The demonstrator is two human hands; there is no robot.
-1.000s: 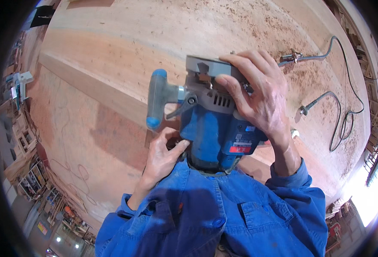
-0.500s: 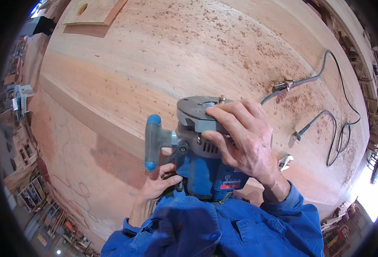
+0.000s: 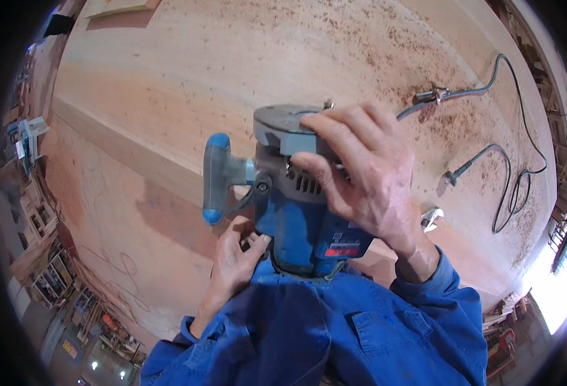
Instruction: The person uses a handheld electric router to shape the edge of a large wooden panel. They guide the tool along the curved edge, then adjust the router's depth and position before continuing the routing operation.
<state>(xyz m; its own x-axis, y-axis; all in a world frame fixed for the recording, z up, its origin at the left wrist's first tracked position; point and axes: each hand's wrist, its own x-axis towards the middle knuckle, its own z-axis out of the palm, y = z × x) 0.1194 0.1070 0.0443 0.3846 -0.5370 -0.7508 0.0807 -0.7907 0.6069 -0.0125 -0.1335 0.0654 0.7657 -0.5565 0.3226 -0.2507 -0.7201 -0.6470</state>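
a wide pale wooden tabletop fills most of the view, its surface scattered with reddish wood chips that lie thickest toward the far right. a grey hose with a metal fitting lies near the right rim, and a thin black cable loops beside it, ending in a plug. a small shiny metal piece, perhaps a clamp, sits nearer. a flat wooden board rests at the far edge. shelves crowded with small items line the left.
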